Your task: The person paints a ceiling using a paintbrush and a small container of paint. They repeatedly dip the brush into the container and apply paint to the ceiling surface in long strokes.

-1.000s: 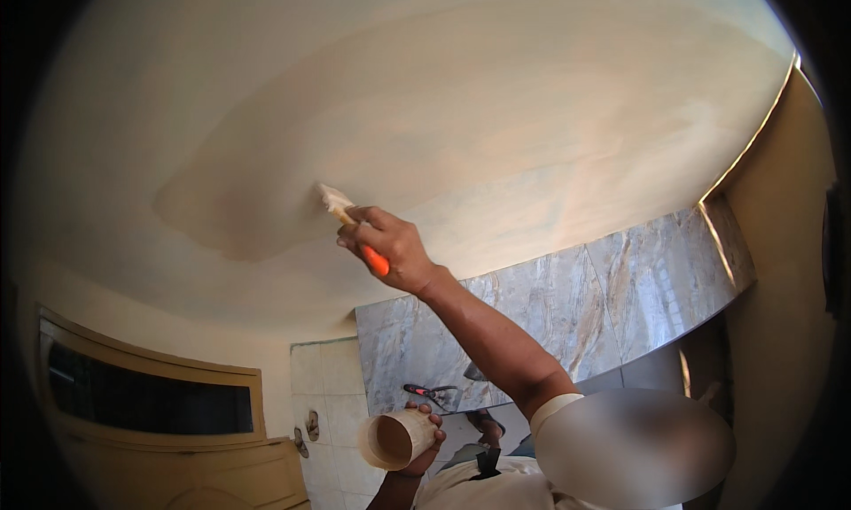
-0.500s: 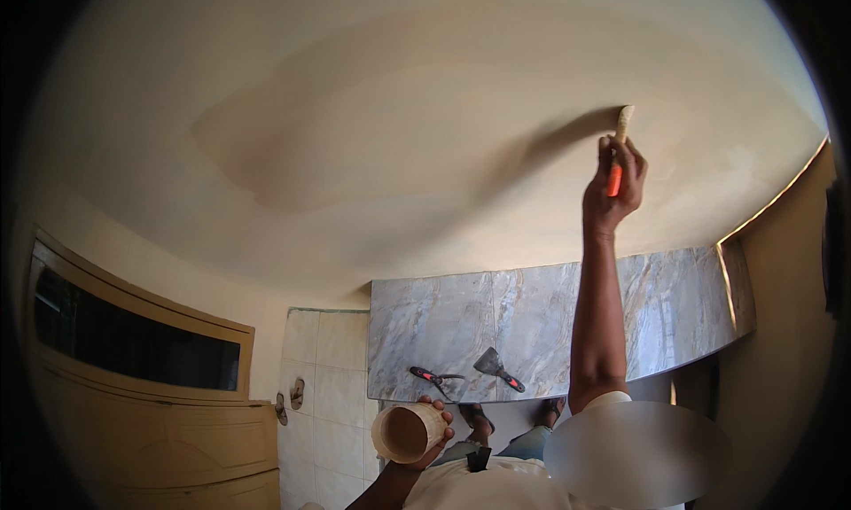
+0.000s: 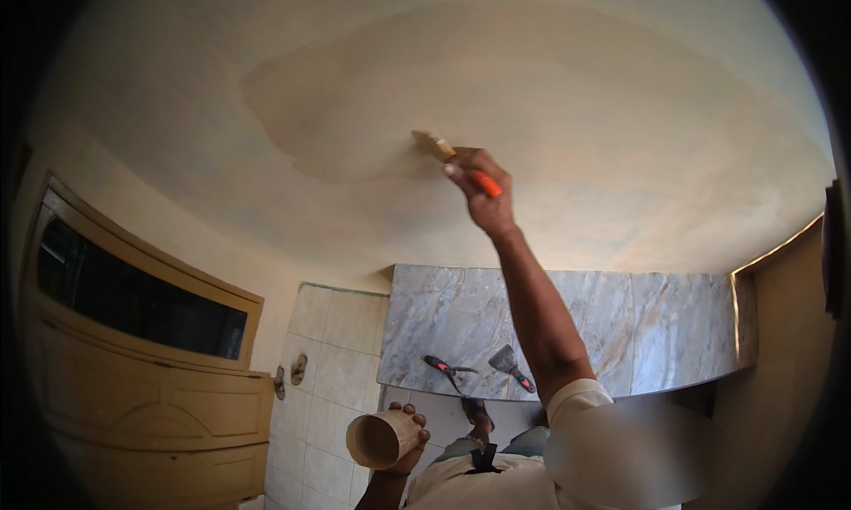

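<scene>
My right hand (image 3: 483,184) is closed round the orange handle of a paintbrush (image 3: 434,145), its arm stretched up and forward. The pale bristles are at the cream wall (image 3: 567,93), on or very near its surface, beside the left part of a darker, damp-looking patch. Low at my body, my left hand (image 3: 410,435) grips a light brown cup-shaped container (image 3: 383,439) from its right side. The container's mouth faces up toward me; I see a brownish inside, but cannot tell how full it is.
A grey marbled counter (image 3: 585,333) runs below the wall. Near its front edge lie a scraper (image 3: 511,366) and a red-and-black-handled tool (image 3: 448,368). Brown wooden door (image 3: 151,404) at left. Sandals (image 3: 299,368) rest on the tiled floor (image 3: 332,421).
My right hand has swept the paintbrush leftward across the wall, and the brush now tilts left. The view has shifted a little. My left hand still holds the container.
</scene>
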`<state>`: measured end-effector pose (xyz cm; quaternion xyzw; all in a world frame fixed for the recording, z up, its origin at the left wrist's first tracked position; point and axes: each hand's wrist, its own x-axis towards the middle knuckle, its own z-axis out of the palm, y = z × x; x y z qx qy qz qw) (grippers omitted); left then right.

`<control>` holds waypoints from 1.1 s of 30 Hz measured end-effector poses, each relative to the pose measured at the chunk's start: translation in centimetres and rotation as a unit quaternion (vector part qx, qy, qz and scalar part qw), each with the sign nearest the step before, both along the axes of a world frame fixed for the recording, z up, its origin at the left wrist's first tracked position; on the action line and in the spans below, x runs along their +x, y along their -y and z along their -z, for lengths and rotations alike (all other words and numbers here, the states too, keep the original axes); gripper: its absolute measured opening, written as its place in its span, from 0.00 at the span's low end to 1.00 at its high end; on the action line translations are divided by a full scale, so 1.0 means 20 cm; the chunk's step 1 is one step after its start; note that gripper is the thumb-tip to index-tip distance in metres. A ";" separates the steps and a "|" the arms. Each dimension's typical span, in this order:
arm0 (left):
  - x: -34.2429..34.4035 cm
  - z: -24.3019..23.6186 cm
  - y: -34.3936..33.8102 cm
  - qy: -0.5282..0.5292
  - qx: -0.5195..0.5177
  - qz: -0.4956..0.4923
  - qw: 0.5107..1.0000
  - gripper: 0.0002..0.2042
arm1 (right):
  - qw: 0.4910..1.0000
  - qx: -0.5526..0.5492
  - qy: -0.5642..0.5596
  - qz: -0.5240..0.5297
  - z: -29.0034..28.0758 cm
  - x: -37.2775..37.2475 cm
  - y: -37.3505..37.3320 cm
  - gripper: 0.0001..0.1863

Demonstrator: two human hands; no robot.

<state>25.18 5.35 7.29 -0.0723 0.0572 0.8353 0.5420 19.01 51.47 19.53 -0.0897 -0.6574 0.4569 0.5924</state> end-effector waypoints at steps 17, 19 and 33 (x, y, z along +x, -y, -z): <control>-0.02 0.05 -0.13 0.061 0.010 0.069 0.996 0.30 | 0.899 0.059 -0.060 0.429 -0.07 0.25 -0.16 0.12; -0.04 0.03 -0.10 0.058 0.018 0.043 0.997 0.29 | 0.910 0.084 -0.003 0.407 -0.07 -0.11 0.16 0.13; 0.11 0.05 -0.12 -0.011 0.007 0.024 1.000 0.24 | 0.999 -0.050 -0.023 0.001 -0.43 0.48 -0.23 0.07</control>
